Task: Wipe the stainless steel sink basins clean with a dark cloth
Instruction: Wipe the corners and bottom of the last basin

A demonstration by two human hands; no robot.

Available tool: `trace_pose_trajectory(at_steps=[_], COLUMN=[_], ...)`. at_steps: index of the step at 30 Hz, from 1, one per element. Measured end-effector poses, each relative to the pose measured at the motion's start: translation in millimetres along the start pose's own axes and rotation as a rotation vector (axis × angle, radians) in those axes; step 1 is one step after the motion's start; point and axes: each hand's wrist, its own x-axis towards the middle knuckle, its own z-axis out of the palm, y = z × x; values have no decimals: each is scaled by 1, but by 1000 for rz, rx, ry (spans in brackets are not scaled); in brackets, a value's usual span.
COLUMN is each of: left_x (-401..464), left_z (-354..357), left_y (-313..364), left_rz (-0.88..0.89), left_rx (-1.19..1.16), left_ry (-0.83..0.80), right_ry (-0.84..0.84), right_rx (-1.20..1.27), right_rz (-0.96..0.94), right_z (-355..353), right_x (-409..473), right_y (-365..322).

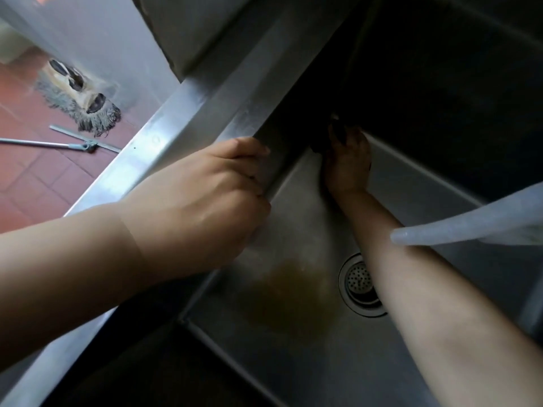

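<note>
Left hand (205,189) at frame centre-left, fingers curled over sink rim (164,133). Right hand (348,163) deep in basin (293,362), upper centre, fingers gripping dark cloth (323,139) against far corner. Drain (360,284) lower centre.

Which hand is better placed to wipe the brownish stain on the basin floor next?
Right: the right hand is already inside the basin, on the dark cloth, up-basin from the brownish stain. The left hand grips the steel sink rim.
</note>
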Motion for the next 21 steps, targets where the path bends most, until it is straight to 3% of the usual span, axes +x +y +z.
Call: trace_pose_trajectory(at_steps=[8,21], left_x=[-1,-4], left_z=[-4,-9], left_y=[3,8], left_rz=[-25,-33], left_rx=[39,122], left_ry=[10,-25], right_ry=[-198,-371], right_rx=[115,224], right_rz=[-159,-498], right_z=[-3,8], right_x=[-80,-220], right_y=[-53,-110])
